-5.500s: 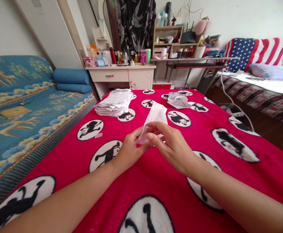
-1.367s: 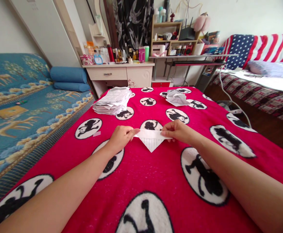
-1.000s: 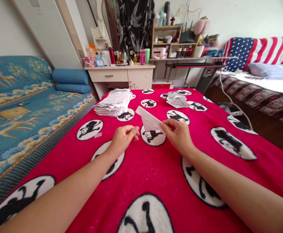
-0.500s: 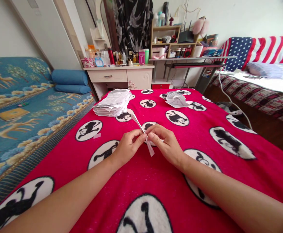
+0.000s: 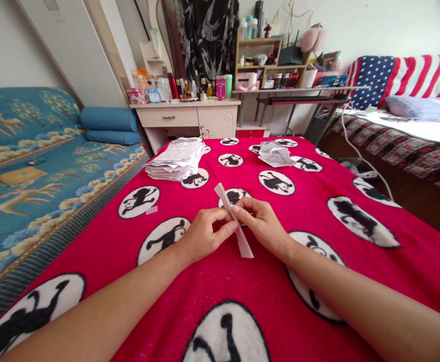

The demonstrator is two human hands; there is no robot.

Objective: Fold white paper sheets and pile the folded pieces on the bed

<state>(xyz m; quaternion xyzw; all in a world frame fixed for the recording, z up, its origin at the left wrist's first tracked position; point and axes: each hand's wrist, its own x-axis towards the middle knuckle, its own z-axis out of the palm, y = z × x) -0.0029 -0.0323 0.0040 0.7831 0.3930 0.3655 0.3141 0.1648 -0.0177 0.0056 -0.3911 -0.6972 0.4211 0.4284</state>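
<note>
Above the red monkey-print blanket (image 5: 242, 281), a folded paper strip (image 5: 234, 218) is pinched by the left hand (image 5: 203, 236) and right hand (image 5: 264, 227). Beyond lie a paper stack (image 5: 176, 159) and, apart, crumpled sheets (image 5: 275, 153); nothing crowds the hands.

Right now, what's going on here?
A person sits at a red monkey-print blanket and works a piece of paper with both bare hands. The left hand and right hand pinch a narrow folded paper strip between their fingertips, holding it tilted just above the blanket. Farther back on the left lies a stack of loose sheets. On the right is a small pile of folded paper pieces. Neither hand touches either one.
</note>
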